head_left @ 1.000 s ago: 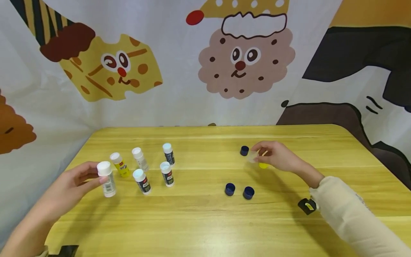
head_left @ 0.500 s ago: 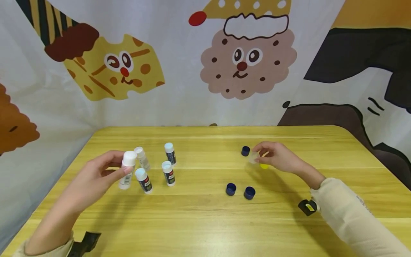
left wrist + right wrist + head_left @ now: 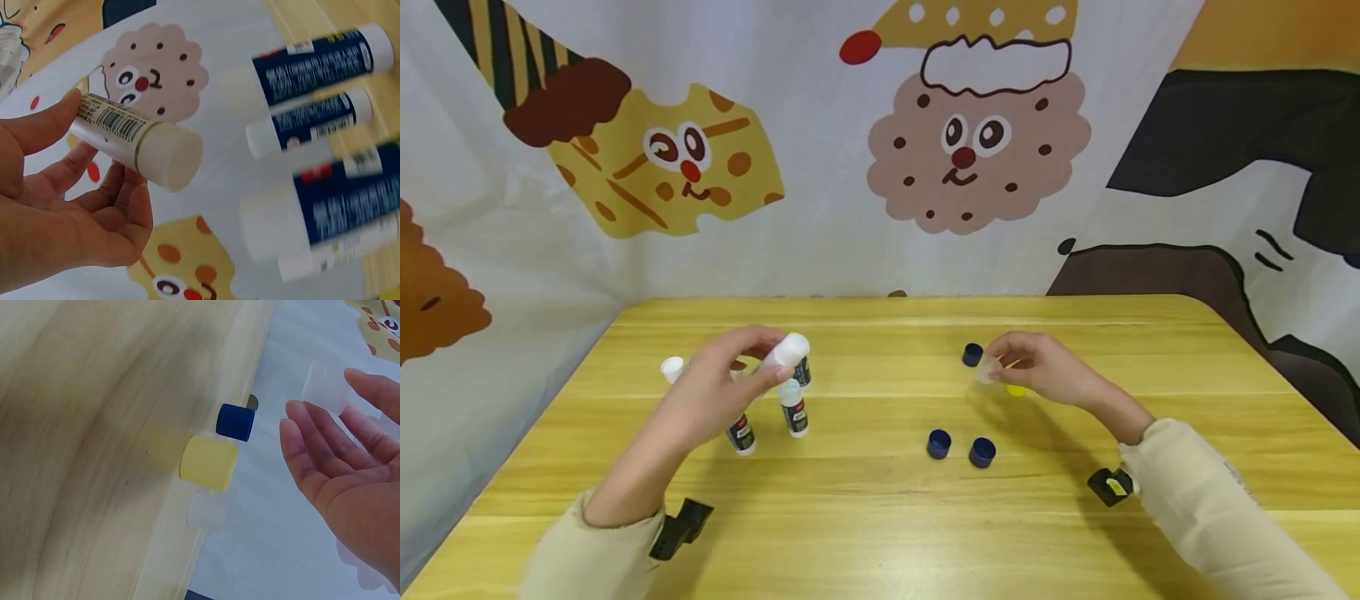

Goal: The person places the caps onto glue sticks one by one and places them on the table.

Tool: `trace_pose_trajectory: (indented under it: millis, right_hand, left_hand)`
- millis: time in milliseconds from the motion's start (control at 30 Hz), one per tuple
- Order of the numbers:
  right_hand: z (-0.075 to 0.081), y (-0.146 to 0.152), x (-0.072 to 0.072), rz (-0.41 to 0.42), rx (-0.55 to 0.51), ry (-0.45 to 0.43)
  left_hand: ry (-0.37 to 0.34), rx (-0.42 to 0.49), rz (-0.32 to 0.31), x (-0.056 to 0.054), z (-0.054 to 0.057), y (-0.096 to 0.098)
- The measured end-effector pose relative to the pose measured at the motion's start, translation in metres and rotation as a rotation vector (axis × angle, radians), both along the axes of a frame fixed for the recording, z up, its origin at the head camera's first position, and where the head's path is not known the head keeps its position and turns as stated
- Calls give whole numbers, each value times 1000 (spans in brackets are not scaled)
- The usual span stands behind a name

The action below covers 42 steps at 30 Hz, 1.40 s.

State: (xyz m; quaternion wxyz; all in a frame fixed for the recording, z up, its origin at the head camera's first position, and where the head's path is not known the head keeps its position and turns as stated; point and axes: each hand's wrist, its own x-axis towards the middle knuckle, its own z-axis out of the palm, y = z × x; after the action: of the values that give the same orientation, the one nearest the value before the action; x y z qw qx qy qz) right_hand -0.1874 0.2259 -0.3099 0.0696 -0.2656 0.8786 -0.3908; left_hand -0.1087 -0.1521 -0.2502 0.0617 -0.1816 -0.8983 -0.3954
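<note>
My left hand grips a white glue stick between thumb and fingers, lifted and tilted above the group at the left. In the left wrist view that glue stick shows a barcode label and a plain white end. Dark-labelled glue sticks stand uncapped beside and behind the hand, which partly hides several of them. At the right, my right hand pinches a translucent cap above the table. Near it lie a navy cap, a yellow cap and another translucent cap.
Two more navy caps sit nearer the front of the wooden table. A white glue stick top shows at the left of my left hand. Behind the table hangs a printed cloth.
My left hand has carried the white glue stick to the right, across the standing ones, and tipped it over. The right hand stays in nearly the same place with its cap.
</note>
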Motion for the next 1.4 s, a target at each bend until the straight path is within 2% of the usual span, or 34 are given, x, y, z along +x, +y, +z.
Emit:
trace_pose_trajectory:
  millis: [233,333,533,800,1100,1400]
  right_hand:
    - [-1,-2,1,4,-30,-78]
    - [-1,-2,1,6,-28,-56]
    - [0,-3,2,-1,-26,-13]
    - [3,-4,5,-31,-18,21]
    - [7,-8,10,-50,-28,43]
    - [11,-13,14,-39,-76,54]
  left_hand:
    - [-12,21,-22,-11,-4,22]
    - [-15,16,-19,-14,-6,29]
    - [-24,-42,27,-20,-11,41]
    - [2,-91,46,-26,-17,56]
    - [-2,-45,29,-28,-18,71]
    - [-46,-52,29,-29,-20,86]
